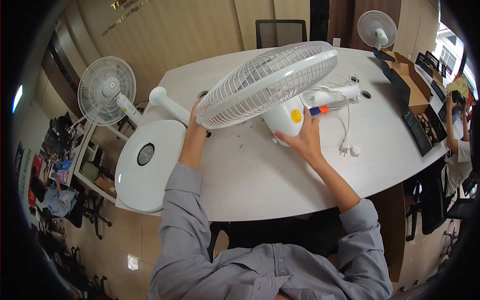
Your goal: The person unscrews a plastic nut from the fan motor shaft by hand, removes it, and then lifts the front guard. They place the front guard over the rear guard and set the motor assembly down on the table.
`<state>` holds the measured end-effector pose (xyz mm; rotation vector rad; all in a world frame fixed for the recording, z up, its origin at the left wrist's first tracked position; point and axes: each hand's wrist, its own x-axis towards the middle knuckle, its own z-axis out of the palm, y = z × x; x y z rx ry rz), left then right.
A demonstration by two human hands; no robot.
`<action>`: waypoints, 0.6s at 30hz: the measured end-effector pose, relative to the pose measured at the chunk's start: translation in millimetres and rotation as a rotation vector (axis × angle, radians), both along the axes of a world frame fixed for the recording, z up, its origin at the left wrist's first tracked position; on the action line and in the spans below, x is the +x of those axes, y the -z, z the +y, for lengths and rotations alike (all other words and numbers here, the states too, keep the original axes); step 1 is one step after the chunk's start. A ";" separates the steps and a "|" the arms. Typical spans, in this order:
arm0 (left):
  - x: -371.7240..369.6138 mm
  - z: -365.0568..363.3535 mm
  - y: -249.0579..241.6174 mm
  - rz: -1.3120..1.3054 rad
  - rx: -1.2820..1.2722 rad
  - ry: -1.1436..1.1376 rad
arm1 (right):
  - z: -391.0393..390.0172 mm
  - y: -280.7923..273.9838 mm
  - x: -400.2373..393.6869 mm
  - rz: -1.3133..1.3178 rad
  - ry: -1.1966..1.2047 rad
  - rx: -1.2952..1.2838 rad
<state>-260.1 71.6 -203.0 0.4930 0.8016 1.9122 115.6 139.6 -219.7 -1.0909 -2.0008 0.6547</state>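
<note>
A white electric fan head (265, 85) is tilted above the table, its wire grille facing up and left. My left hand (196, 125) grips the rim of the grille at its lower left. Fingers of my right hand (306, 142) are wrapped around the white motor housing (284, 120), which bears a yellow round sticker. Just beyond that hand lies a blue-and-orange screwdriver (319, 110). A white control section (336, 94) with a power cord (347, 125) rests behind it. To the left are a round white base (131, 172) and a white pole (171, 106). Several small screws (241, 134) are scattered below the grille.
White fans stand at the far left (107, 87) and far right (376, 30). An open cardboard box (412, 85) sits on the table's right end. Beyond the table (260, 185) is a mesh chair (281, 34). Other people are at the right (459, 165) and left (60, 200).
</note>
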 end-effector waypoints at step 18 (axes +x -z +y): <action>-72.8 68.4 17.4 -0.052 0.094 -0.122 | 17.5 -4.2 -31.8 -0.011 -0.026 0.022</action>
